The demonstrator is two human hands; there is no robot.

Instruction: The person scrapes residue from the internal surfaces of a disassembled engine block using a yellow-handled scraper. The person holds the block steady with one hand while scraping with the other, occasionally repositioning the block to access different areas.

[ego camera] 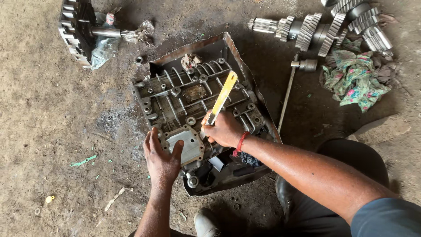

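A grey metal gearbox cover [175, 94] with ribs and bolt holes lies in a dark metal tray [252, 94] on the dirt floor. My left hand [161, 159] rests flat on the cover's near left corner, fingers touching a small square plate [186, 145] bolted there. My right hand [224, 130] is closed round the lower end of a yellow-handled brush [222, 97], which slants up and away over the cover. A red thread is tied on my right wrist.
Several toothed gear shafts [322, 30] lie at the upper right beside a flowered rag [355, 79]. A long socket wrench [287, 94] lies right of the tray. Another housing with a shaft [79, 30] sits at the upper left. My knee [351, 158] is at the right.
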